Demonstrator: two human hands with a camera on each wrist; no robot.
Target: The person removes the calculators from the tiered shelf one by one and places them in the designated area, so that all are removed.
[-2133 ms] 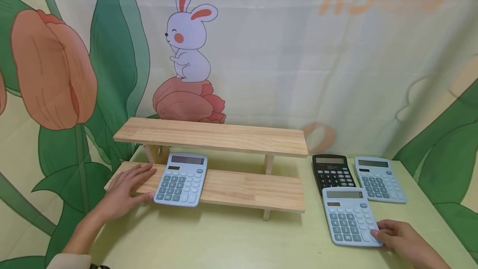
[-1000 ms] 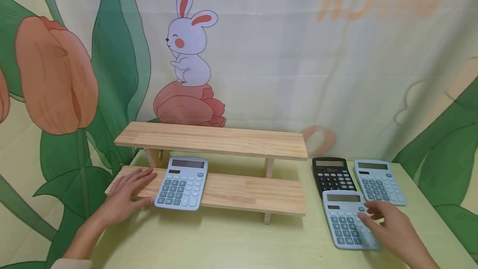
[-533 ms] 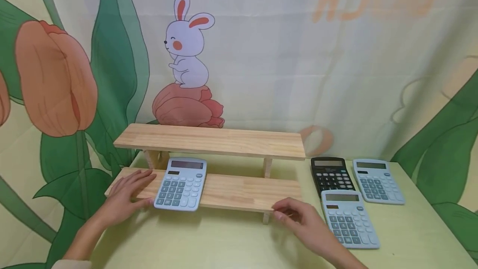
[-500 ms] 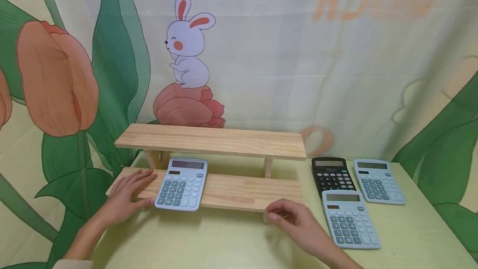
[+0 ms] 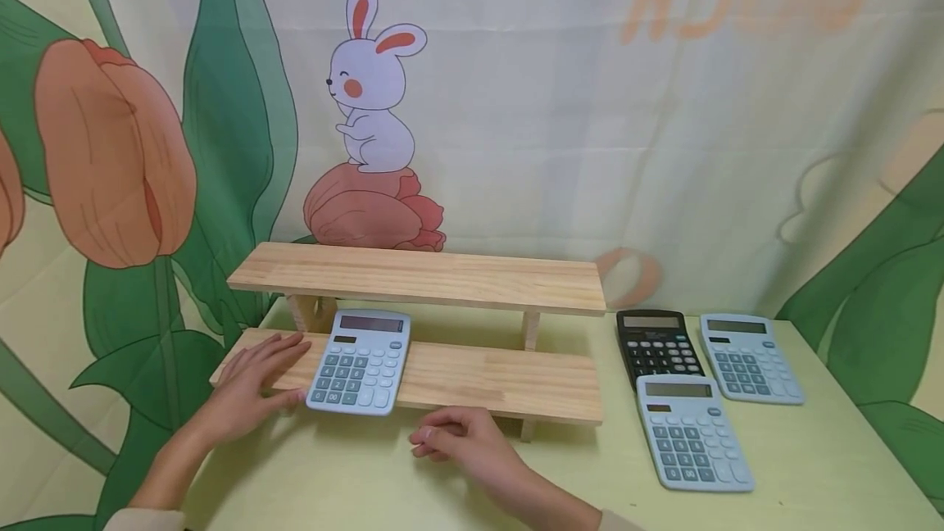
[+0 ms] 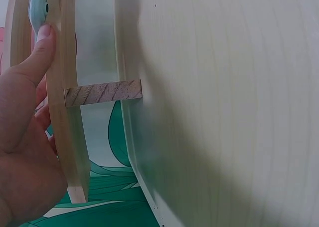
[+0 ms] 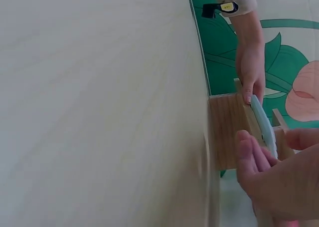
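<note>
A pale blue calculator (image 5: 358,362) leans face-up on the lower tier of a two-tier wooden shelf (image 5: 501,375). My left hand (image 5: 251,383) rests on that tier's left end, its thumb at the calculator's lower left edge. In the left wrist view the thumb (image 6: 42,50) lies along the board's front edge, close to the calculator (image 6: 38,7). Just in front of the lower tier, right of this calculator, hovers my right hand (image 5: 475,445), its fingers loosely bent around nothing. The right wrist view shows the calculator's thin side (image 7: 263,124) near the right fingers (image 7: 249,154).
On the right of the pale table (image 5: 354,482) are a black calculator (image 5: 656,347) and a light blue one (image 5: 751,359) beside it. Another light blue calculator (image 5: 693,433) lies nearer, overlapping the black one's lower edge. A printed cloth (image 5: 516,121) hangs behind the shelf.
My right hand has let go of the nearest light blue calculator at right and travelled left to the front of the shelf. The left hand and all the calculators stay where they were.
</note>
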